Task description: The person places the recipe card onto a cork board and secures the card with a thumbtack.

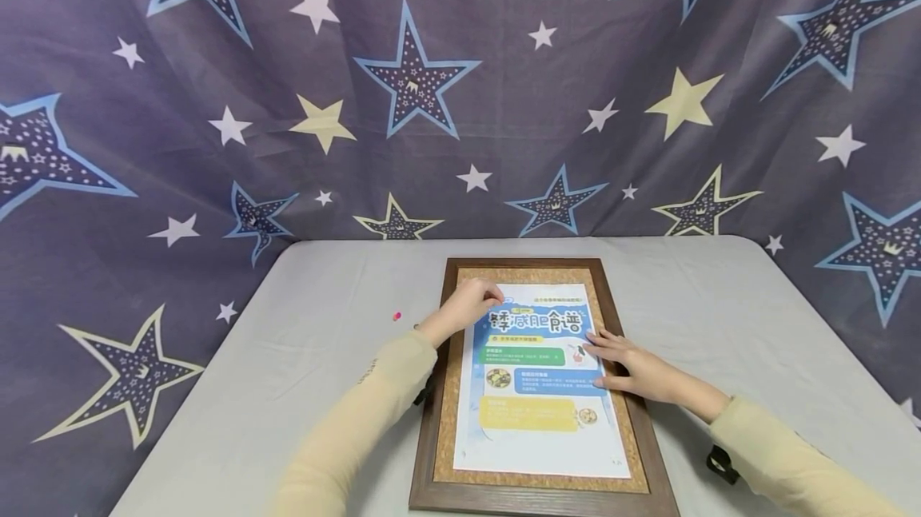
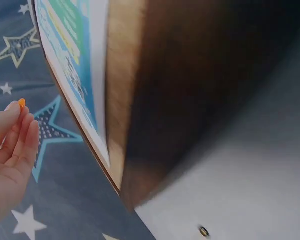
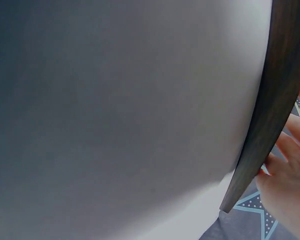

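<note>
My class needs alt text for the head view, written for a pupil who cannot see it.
A person's left hand is at the top-left corner of a printed poster on a framed corkboard, while the right hand rests on the poster's right edge. The corkboard lies on a pale table before a star-patterned curtain.

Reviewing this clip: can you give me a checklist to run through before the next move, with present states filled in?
1. Left hand pinches the small orange piece: ok.
2. Printed sheet lies within the dark frame, cork showing around it: ok.
3. Right hand at the sheet's right edge: ok.
4. Right hand pressing firmly: cannot tell.
5. Sheet's upper-left corner clearly visible from the head: not ok, the left hand covers it.
6. Orange piece touching the sheet: cannot tell.
</note>
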Demonstrator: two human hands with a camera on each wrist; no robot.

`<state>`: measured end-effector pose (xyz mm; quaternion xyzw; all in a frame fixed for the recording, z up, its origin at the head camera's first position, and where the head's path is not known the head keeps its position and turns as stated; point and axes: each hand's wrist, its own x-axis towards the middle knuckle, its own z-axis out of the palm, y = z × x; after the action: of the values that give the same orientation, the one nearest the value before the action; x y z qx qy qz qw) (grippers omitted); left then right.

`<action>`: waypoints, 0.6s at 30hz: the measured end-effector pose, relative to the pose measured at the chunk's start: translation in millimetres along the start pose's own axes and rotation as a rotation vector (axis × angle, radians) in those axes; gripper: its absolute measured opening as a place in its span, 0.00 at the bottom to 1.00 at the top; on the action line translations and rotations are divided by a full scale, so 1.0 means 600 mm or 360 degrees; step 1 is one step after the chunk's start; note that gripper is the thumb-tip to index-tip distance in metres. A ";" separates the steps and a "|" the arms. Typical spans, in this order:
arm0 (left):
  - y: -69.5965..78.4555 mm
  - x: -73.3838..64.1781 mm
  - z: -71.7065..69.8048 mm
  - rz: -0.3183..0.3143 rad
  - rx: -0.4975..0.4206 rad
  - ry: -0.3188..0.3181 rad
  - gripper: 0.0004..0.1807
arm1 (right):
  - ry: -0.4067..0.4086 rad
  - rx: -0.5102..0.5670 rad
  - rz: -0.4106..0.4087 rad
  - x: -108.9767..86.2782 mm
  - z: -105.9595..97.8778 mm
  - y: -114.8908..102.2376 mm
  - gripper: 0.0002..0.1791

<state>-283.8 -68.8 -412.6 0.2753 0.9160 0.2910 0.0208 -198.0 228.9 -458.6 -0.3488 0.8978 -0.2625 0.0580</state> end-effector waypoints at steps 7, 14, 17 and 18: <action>0.029 0.026 0.017 -0.0054 -0.0067 -0.0101 0.08 | 0.0059 -0.0014 -0.0072 0.000 0.002 0.000 0.32; 0.045 0.053 0.034 -0.0042 -0.0137 -0.0099 0.07 | 0.0055 -0.0020 -0.0039 -0.002 0.004 0.004 0.33; 0.053 0.067 0.047 -0.0050 -0.0182 -0.0075 0.06 | 0.0051 -0.0016 -0.0027 -0.002 0.003 0.005 0.33; 0.055 0.071 0.052 -0.0050 -0.0185 -0.0062 0.06 | 0.0050 -0.0017 -0.0025 -0.001 0.003 0.006 0.33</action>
<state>-297.6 -8.2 -415.1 0.2648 0.9012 0.3379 0.0590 -198.8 230.7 -462.2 -0.3520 0.8973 -0.2634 0.0400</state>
